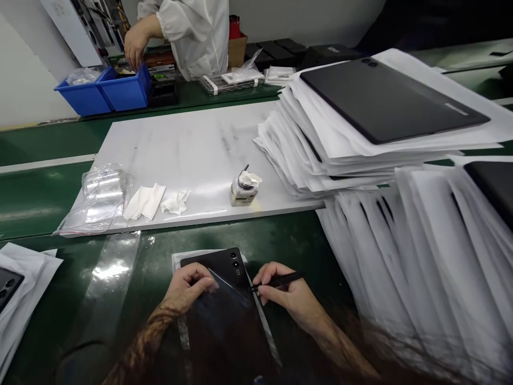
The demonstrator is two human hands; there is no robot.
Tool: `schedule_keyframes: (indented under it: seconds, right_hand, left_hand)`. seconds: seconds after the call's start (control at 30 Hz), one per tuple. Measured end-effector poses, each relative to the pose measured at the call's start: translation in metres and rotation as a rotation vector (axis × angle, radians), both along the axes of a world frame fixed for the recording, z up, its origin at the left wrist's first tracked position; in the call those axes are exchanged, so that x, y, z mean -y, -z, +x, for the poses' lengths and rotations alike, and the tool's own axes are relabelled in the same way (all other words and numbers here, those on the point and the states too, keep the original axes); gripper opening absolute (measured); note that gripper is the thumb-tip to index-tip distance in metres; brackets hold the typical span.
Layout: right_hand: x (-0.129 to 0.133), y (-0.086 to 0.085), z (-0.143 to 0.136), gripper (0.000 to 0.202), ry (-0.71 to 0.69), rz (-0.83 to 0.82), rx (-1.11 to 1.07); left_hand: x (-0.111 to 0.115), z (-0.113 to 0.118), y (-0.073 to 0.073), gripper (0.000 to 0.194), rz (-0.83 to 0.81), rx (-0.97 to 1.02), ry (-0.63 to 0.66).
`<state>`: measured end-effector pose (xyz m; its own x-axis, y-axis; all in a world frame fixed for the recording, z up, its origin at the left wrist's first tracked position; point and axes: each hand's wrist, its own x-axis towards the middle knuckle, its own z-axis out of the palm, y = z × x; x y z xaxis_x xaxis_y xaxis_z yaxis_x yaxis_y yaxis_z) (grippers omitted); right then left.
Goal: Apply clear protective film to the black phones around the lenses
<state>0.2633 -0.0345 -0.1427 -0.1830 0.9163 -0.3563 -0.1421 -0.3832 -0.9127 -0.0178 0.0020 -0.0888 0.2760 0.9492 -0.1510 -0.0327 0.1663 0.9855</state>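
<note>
A dark tablet (224, 331) lies back side up on white paper (176, 260), its camera lenses at the top right corner. A clear film (228, 286) partly covers its back, with a bright slanting edge below the lenses. My left hand (188, 286) rests over the tablet's upper left, thumb and forefinger closed together at the film. In my right hand (286, 291) is a slim black pen-shaped tool (284, 279), gripped between thumb and fingers. Its tip meets the tablet's right edge, just below the lenses.
Paper-layered tablets (393, 101) are stacked at the right, beside another leaning paper stack (404, 240). On the white board (188, 139) are a small bottle (243, 192), crumpled wipes (145, 201) and a plastic bag (102, 195). Across the bench, a co-worker's hand (138, 43) reaches into blue bins (124, 93).
</note>
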Motion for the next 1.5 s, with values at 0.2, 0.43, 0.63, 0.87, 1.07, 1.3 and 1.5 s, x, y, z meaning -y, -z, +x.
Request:
schedule_keyframes:
  seconds: [0.2, 0.43, 0.63, 0.87, 1.07, 1.3, 1.5]
  right_hand:
    - [-0.002, -0.003, -0.006, 0.055, -0.029, -0.012, -0.08]
    - [-0.001, -0.001, -0.01, 0.057, -0.017, -0.019, -0.159]
    - [0.007, 0.002, -0.007, 0.058, 0.019, 0.058, -0.189]
    - [-0.005, 0.01, -0.025, 0.061, 0.397, 0.189, -0.069]
    - [-0.025, 0.031, -0.044, 0.049, 0.502, 0.214, 0.042]
    - [-0.021, 0.03, -0.049, 0.046, 0.488, 0.242, 0.104]
    - [-0.02, 0.027, -0.052, 0.042, 0.487, 0.273, 0.13]
  left_hand:
    - [0.0, -0.001, 0.002, 0.01, 0.008, -0.028, 0.006]
    - [0.002, -0.001, 0.003, 0.008, 0.016, -0.025, 0.006]
    - [0.001, 0.0, 0.004, 0.01, 0.018, -0.033, -0.011]
    - [0.003, 0.0, 0.003, 0.009, 0.039, -0.115, 0.025]
    - [0.002, 0.001, -0.001, 0.007, 0.1, -0.242, 0.099]
    - [0.002, 0.0, 0.005, 0.01, 0.168, -0.297, 0.132]
    - [0.002, 0.0, 0.005, 0.009, 0.205, -0.335, 0.136]
